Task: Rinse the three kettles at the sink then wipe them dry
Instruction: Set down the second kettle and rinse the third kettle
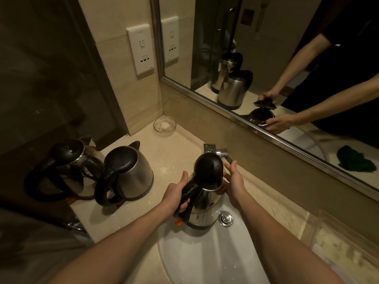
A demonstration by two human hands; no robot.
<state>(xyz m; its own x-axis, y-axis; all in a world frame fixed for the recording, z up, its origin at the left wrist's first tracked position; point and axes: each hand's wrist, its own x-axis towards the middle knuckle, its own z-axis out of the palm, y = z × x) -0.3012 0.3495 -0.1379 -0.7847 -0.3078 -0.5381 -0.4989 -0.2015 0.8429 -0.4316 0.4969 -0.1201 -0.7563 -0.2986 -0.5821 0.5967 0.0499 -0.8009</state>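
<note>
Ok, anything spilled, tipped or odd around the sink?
Nothing stands out. Both kettles on the counter stand upright with lids shut; the third kettle, lid open, is held over the basin by the left hand, right hand against its side.

tap: mostly behind kettle | sink: cut by bottom edge

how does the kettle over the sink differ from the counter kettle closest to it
The sink kettle has its lid raised; the closest counter kettle has its lid shut. The sink kettle is held by its handle in the left hand over the basin; the closest counter kettle stands untouched. Both are steel with black lids and handles.
</note>
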